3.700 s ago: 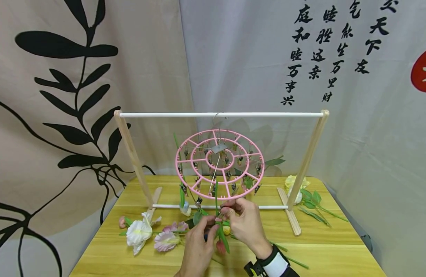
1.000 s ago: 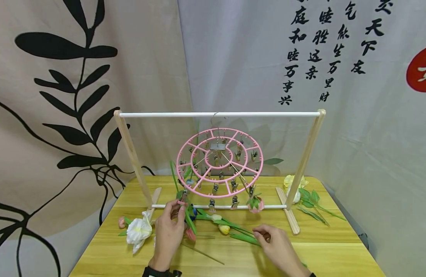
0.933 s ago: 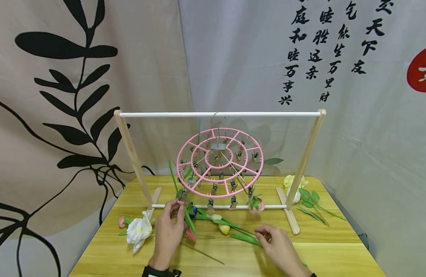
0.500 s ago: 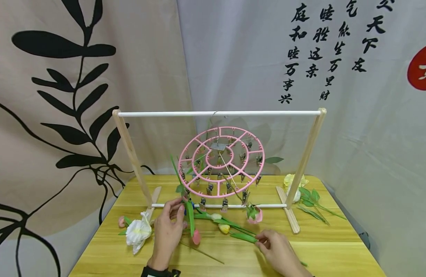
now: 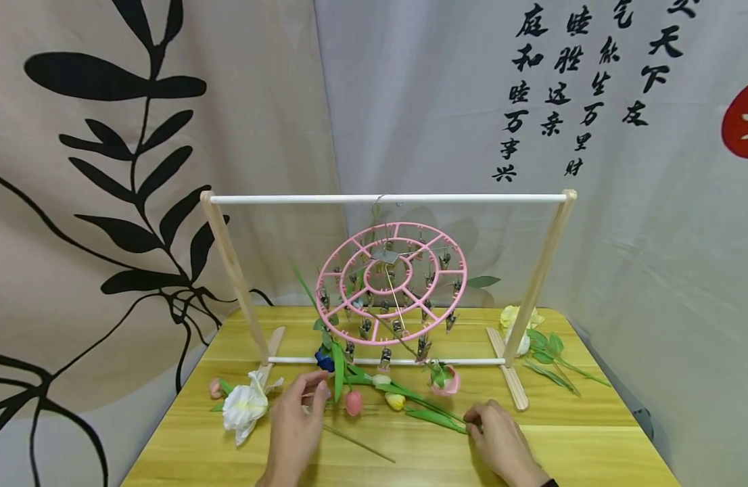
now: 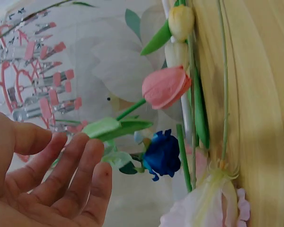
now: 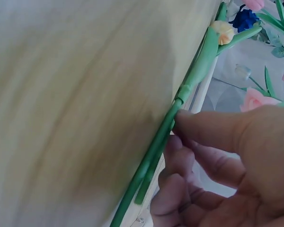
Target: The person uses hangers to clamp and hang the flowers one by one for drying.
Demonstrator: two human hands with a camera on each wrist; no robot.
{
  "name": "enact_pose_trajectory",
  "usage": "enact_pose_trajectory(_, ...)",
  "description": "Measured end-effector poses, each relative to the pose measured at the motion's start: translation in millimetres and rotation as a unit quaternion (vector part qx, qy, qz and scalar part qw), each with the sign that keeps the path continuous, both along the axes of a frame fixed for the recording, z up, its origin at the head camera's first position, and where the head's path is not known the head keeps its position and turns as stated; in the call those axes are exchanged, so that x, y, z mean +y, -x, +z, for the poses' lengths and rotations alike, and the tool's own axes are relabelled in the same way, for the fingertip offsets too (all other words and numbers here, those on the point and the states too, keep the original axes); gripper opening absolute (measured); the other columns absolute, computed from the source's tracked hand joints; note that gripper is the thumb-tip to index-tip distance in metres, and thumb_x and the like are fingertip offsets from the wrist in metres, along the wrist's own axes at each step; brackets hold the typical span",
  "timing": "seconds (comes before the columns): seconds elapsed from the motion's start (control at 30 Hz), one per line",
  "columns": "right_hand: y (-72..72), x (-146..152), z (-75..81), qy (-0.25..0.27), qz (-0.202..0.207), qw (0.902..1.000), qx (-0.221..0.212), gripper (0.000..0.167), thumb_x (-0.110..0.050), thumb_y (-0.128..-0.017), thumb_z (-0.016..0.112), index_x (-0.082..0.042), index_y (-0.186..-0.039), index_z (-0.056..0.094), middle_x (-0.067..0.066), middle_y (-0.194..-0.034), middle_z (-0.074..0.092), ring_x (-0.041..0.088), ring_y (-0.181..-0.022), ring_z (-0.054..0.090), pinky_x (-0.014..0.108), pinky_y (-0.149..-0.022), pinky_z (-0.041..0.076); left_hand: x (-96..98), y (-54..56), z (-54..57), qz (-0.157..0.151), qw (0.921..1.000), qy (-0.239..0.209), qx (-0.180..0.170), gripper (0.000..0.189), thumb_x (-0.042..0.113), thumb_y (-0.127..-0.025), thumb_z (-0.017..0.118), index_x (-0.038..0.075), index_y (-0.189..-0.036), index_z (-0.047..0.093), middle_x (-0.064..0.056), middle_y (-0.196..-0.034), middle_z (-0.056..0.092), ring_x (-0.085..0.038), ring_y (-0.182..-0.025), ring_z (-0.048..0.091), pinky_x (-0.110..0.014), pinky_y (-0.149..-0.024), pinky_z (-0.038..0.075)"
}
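While the loosely bent left hand (image 5: 296,418) is holding nothing, the half-curled right hand (image 5: 499,438) is touching slender green tulip stems (image 7: 156,143), well inside the yellow wood-grain tabletop's (image 5: 583,443) right edge, pinch unclear; separating them first seems wise.

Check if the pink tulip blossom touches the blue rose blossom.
Apart: in the left wrist view, a gap separates the pink tulip blossom from the blue rose blossom.

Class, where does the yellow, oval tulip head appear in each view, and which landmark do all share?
Head: yellow, oval tulip head, lower middle.
Left wrist: tulip head, top, right of centre.
Right wrist: tulip head, upper right.
Shared landmark: the blue, ruffled rose.
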State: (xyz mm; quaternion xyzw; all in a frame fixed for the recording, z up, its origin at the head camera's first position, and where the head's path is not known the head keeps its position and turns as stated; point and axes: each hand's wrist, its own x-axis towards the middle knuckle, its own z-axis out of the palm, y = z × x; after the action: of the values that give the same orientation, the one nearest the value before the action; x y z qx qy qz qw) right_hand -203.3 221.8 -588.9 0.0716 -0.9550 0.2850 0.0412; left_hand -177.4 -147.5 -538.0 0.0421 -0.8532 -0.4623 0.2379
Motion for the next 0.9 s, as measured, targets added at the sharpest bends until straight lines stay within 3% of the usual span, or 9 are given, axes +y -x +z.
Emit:
enact_pose_trajectory(0.23,3.6,3,-1.6,-0.024,0.002,0.9996,0.015,0.021,-0.001,-0.096,0.091,-0.016,-0.090,0.079,-0.006,-0.089,0.068,0.007,-0.083,0.061,0.027,-0.070,0.053,11.6,-7.1,-7.0,-0.039,0.9970,0.044,0.050,0.017,0.000,-0.107,0.081,0.013,-0.116,0.086,0.002,-0.106,0.088,-0.006,-0.093,0.078,-0.034,-0.085,0.070)
enact_pose_trajectory(0.37,3.1,3,-2.5,-0.019,0.015,0.9997,0.010,0.019,0.003,-0.099,0.086,-0.013,-0.094,0.075,-0.005,-0.092,0.069,0.008,-0.086,0.064,0.027,-0.072,0.057,16.1,-10.4,-8.8,-0.052,0.9960,0.058,0.043,0.018,0.000,-0.107,0.081,0.015,-0.116,0.086,0.003,-0.109,0.087,-0.007,-0.095,0.079,-0.044,-0.093,0.071)
enact_pose_trajectory(0.6,0.1,3,1.7,0.048,0.020,0.9986,-0.008,0.014,0.006,-0.109,0.074,-0.008,-0.111,0.076,-0.001,-0.102,0.073,0.009,-0.094,0.068,0.026,-0.079,0.061,24.6,-10.4,-8.8,-0.089,0.9948,0.050,0.007,0.020,0.002,-0.109,0.078,0.018,-0.119,0.085,0.007,-0.115,0.086,-0.007,-0.105,0.077,-0.026,-0.091,0.067)
enact_pose_trajectory(0.9,-6.8,0,14.2,0.139,0.020,0.9890,-0.045,0.012,-0.001,-0.114,0.070,-0.008,-0.115,0.078,0.003,-0.107,0.075,0.004,-0.090,0.063,0.022,-0.075,0.057,41.6,-7.4,-8.8,-0.137,0.9871,0.075,0.035,0.022,0.002,-0.106,0.084,0.018,-0.121,0.085,0.003,-0.115,0.086,-0.001,-0.097,0.073,-0.026,-0.085,0.067)
